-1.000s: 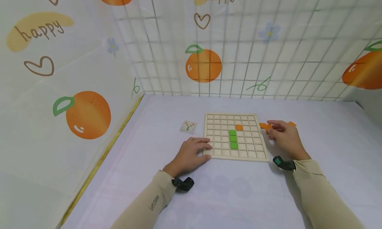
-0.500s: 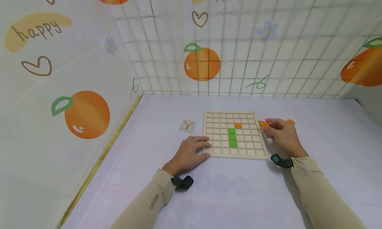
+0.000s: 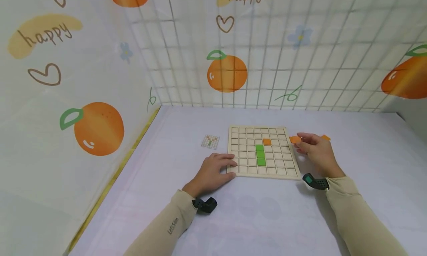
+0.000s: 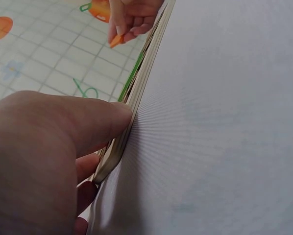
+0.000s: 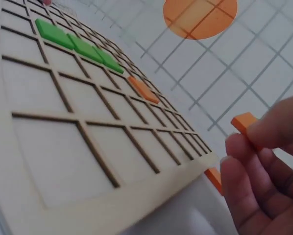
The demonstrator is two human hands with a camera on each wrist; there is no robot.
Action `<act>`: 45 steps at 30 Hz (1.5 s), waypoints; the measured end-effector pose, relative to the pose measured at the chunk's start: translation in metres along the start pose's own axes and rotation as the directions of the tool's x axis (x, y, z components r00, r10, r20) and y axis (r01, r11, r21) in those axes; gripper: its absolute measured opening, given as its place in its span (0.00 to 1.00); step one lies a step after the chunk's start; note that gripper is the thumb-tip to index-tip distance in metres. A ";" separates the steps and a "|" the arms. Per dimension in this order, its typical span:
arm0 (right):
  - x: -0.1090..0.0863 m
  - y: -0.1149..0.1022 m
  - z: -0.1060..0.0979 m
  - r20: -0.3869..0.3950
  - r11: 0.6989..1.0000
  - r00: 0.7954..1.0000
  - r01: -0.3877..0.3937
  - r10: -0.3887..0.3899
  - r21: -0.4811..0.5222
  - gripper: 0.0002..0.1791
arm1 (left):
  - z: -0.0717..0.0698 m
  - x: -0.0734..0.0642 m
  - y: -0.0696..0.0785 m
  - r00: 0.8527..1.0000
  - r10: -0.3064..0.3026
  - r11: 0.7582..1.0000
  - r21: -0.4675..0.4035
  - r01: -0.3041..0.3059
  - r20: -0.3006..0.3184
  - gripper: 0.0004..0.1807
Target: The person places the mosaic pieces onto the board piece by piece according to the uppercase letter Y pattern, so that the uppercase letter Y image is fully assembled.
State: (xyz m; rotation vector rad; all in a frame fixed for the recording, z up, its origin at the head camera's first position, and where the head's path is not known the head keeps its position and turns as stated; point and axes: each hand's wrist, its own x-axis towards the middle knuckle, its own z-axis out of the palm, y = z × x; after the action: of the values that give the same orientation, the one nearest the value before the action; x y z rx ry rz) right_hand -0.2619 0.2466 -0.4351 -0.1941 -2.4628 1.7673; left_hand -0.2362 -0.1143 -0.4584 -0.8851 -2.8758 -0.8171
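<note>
A wooden grid board (image 3: 243, 171) lies on the table. Three green square tiles (image 3: 260, 154) form a column in its cells, with one orange tile (image 3: 267, 141) up and to their right. My left hand (image 3: 215, 172) rests at the board's near left corner, thumb against the front edge and fingers on the left side. Just off the board's right edge, my right hand (image 3: 318, 152) pinches an orange square tile (image 5: 245, 120) between thumb and fingertips, raised off the table. Below it, another orange tile (image 5: 214, 180) sits by the board's edge, partly hidden by the fingers.
A small pattern card (image 3: 210, 141) lies left of the board. Another orange piece (image 3: 325, 137) shows behind the right hand. A printed curtain (image 3: 186, 63) with oranges and a grid stands at the back and left of the white tabletop (image 3: 247, 219).
My right hand has shifted slightly left, and the orange tile in its fingers now covers part of the orange pieces beside the board. My left hand stays at the corner.
</note>
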 end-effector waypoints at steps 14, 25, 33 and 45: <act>0.010 -0.012 0.016 0.069 0.999 0.997 0.016 -0.019 0.034 0.27 | -0.002 0.002 -0.003 1.000 -0.002 1.000 0.003 0.002 -0.012 0.18; 0.026 -0.006 0.029 0.070 0.998 0.997 0.004 -0.009 0.069 0.26 | 0.000 0.000 0.001 1.000 0.008 1.000 0.002 -0.008 0.000 0.18; 0.037 -0.001 0.040 0.008 0.999 1.000 0.011 -0.011 0.030 0.24 | 0.000 -0.001 0.000 1.000 0.006 1.000 0.008 -0.006 0.010 0.18; 0.043 -0.008 0.038 0.090 0.992 0.995 0.048 -0.037 -0.120 0.24 | -0.001 -0.001 0.001 1.000 0.013 1.000 0.004 -0.013 0.002 0.19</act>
State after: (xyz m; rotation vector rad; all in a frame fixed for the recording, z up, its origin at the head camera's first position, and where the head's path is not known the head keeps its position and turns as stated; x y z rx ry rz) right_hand -0.3102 0.2158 -0.4396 -0.0738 -2.6176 1.6441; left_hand -0.2347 -0.1146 -0.4577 -0.9045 -2.8690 -0.8097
